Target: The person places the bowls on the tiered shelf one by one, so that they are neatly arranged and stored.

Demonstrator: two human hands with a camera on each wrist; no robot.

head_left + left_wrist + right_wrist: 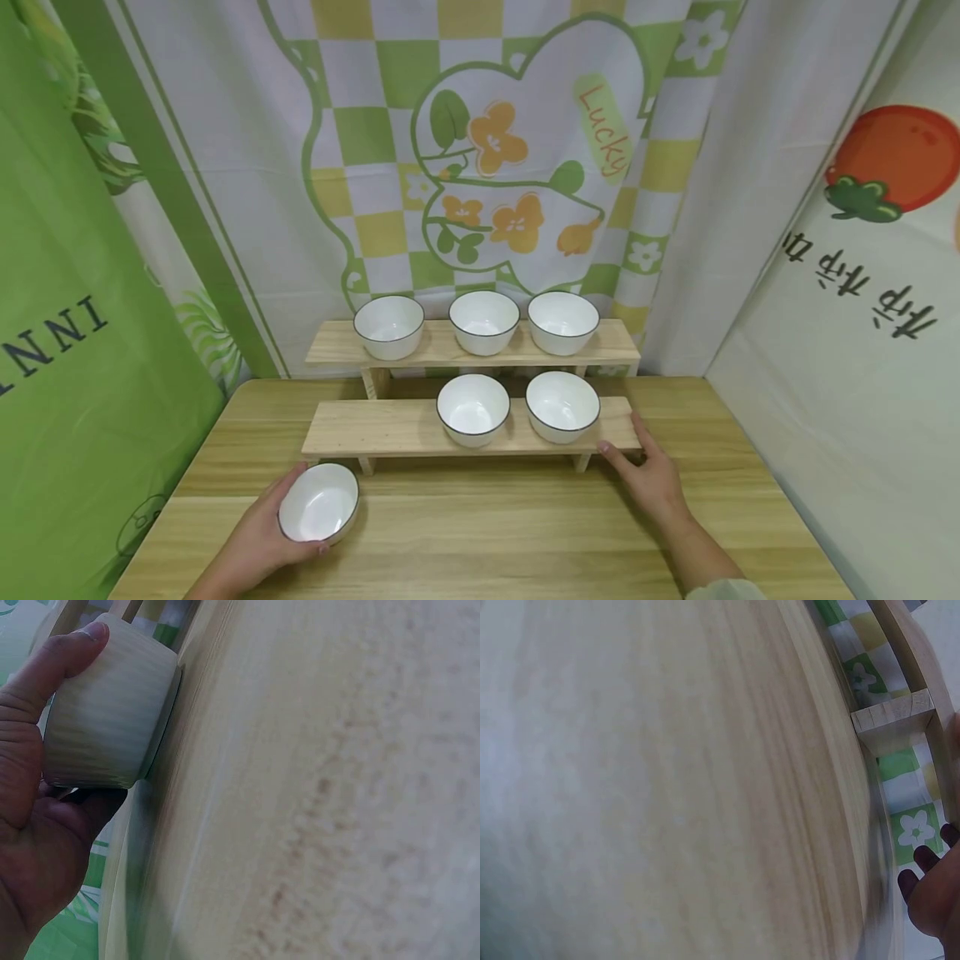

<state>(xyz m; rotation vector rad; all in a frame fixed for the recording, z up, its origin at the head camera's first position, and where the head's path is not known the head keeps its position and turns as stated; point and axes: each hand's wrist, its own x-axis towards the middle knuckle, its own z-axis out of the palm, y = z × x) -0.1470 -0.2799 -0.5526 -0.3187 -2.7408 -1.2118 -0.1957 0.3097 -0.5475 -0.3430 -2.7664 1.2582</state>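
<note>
My left hand (262, 529) grips a white bowl (319, 503) with a dark rim, thumb on the near side and fingers round the left side. The left wrist view shows the ridged wall of this bowl (112, 705), its base at or just above the tabletop; whether it touches, I cannot tell. My right hand (651, 482) holds the right end of the lower wooden shelf (375, 427), thumb at the front edge and a finger at the end. Two more white bowls, one in the middle (473, 410) and one to its right (562, 407), stand upright on that shelf.
Behind and higher, an upper wooden shelf (330, 343) carries three upright white bowls, the left one (388, 327) set slightly apart. Both shelves stand on the wooden table (465, 533). A patterned cloth (525, 167) hangs behind, with further cloths at both sides.
</note>
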